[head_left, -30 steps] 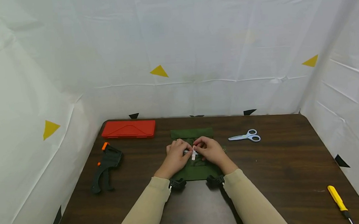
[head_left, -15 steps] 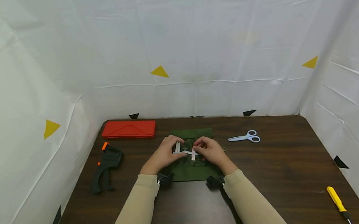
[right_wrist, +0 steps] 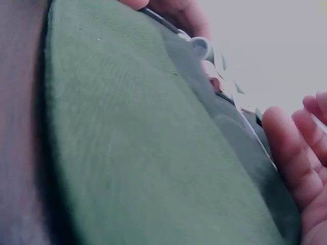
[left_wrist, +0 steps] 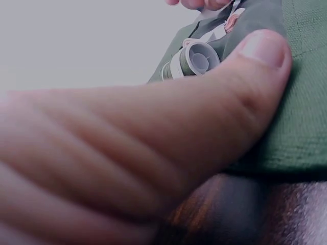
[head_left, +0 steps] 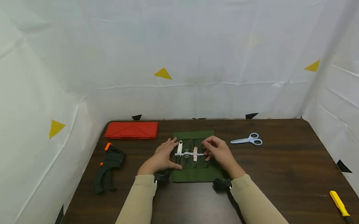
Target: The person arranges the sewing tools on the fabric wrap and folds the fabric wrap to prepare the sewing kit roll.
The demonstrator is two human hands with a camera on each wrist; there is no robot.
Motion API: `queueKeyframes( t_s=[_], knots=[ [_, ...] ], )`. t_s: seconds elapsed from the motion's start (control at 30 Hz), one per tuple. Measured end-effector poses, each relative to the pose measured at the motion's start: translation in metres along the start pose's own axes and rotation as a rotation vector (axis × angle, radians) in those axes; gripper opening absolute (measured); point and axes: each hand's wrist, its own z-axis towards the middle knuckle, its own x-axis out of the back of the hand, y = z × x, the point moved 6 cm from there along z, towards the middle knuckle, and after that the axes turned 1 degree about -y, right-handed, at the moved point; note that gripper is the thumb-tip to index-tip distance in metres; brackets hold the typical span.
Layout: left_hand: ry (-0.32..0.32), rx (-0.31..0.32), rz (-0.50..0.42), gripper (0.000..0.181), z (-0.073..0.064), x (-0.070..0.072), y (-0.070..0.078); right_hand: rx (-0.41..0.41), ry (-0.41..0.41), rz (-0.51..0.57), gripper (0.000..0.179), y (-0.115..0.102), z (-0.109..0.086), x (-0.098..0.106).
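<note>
A green fabric pouch (head_left: pixel 197 175) lies unfolded on the table. A white elastic band (head_left: pixel 187 153) crosses it, over a white-ended slim tool (head_left: pixel 180 147), a small thread spool (left_wrist: pixel 199 58) and a pinkish-white strip (head_left: pixel 195 154). My left hand (head_left: pixel 162 157) rests at the pouch's left side, fingers and thumb spread, the thumb on the fabric in the left wrist view. Over the pouch's right side is my right hand (head_left: pixel 218 152), its fingers loosely bent near the band's right end. In the right wrist view nothing shows between its thumb and fingers.
A red case (head_left: pixel 131 130) lies at the table's back left, with a black and orange clamp (head_left: pixel 109 165) in front of it. Light blue scissors (head_left: pixel 247 140) lie right of the pouch. A yellow-handled screwdriver (head_left: pixel 339 203) is near the right edge.
My left hand has drawn back left from the pouch's middle and spread its fingers, exposing the band and items. My right hand has let go of the pinkish-white strip and shifted right.
</note>
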Motion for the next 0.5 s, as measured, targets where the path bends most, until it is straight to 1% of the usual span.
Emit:
queueKeyframes(
  t_s=[0.07, 0.13, 0.23, 0.33, 0.4, 0.43, 0.5],
  knots=[
    [-0.009, 0.012, 0.009, 0.120, 0.001, -0.001, -0.002, 0.008, -0.016, 0.027, 0.039, -0.003, -0.002, 0.003],
    [0.001, 0.009, 0.015, 0.120, 0.004, 0.000, -0.002, 0.027, -0.020, 0.052, 0.043, -0.008, -0.004, 0.008],
    [0.013, -0.003, 0.016, 0.123, 0.006, 0.001, 0.001, 0.072, 0.005, 0.065, 0.046, -0.018, -0.007, 0.022],
    [0.010, -0.009, 0.015, 0.124, 0.005, 0.000, 0.005, 0.117, 0.068, 0.053, 0.049, -0.024, -0.015, 0.045],
    [0.000, -0.007, 0.021, 0.124, 0.003, -0.002, 0.007, 0.142, 0.134, 0.064, 0.049, -0.023, -0.024, 0.065],
    [0.000, -0.006, 0.023, 0.124, 0.002, -0.002, 0.008, 0.154, 0.170, 0.080, 0.049, -0.022, -0.028, 0.076],
    [-0.001, 0.001, 0.031, 0.123, 0.001, -0.003, 0.009, 0.173, 0.250, 0.147, 0.048, -0.019, -0.037, 0.099]
  ],
)
